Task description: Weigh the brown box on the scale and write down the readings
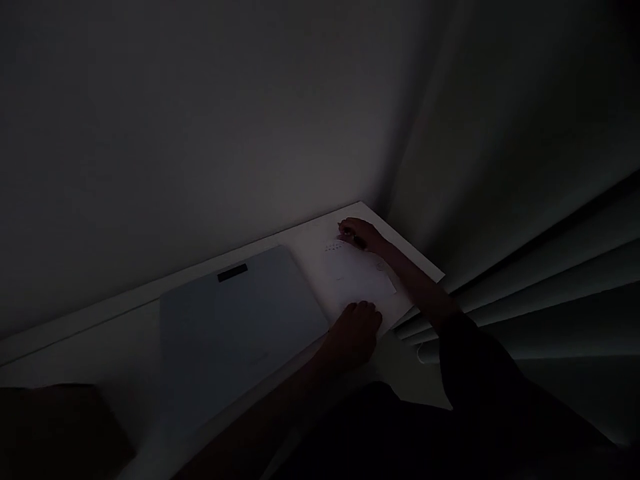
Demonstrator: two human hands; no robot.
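The picture is very dark. A white sheet of paper [360, 273] with rows of small marks near its top lies on a white tabletop [305, 240]. Over the top of the sheet, my right hand [364, 233] is closed around a dark, slim pen [359, 241], whose details are lost in shadow. My left hand [354, 330] rests near the table's front edge, just below the paper. Its fingers are curled and close together; whatever may be under them is hidden.
Left of the paper lies a flat grey laptop-like panel [235, 327] with a black strip [233, 273]. A dark box-like shape [60, 427] sits at the lower left. Behind the table rises a wall [200, 133]; folded curtains [550, 287] hang at the right.
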